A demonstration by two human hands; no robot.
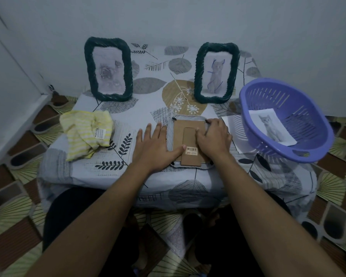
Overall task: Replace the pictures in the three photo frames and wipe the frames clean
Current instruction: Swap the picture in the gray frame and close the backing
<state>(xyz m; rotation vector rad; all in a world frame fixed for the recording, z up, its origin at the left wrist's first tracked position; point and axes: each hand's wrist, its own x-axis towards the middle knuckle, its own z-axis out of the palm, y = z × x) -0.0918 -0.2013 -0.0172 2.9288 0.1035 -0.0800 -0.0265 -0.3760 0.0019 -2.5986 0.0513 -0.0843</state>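
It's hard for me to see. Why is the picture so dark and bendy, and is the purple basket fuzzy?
Head view: dim, bluish light, no glare; the wide lens bows the table edges and stretches the floor tiles near the borders; the purple basket is smeared along its right rim; the face-down photo frame looks sharp.

Both bare forearms reach forward from the lower edge, drawing slightly together. The left hand (154, 145) lies flat, palm down, its fingers straight and a little spread, and its thumb stretches rightward onto the frame (180, 134). The right hand (213, 136) sits knuckles up, fingers curled, pinching a thin tool (206, 127). The hands are near each other but apart.
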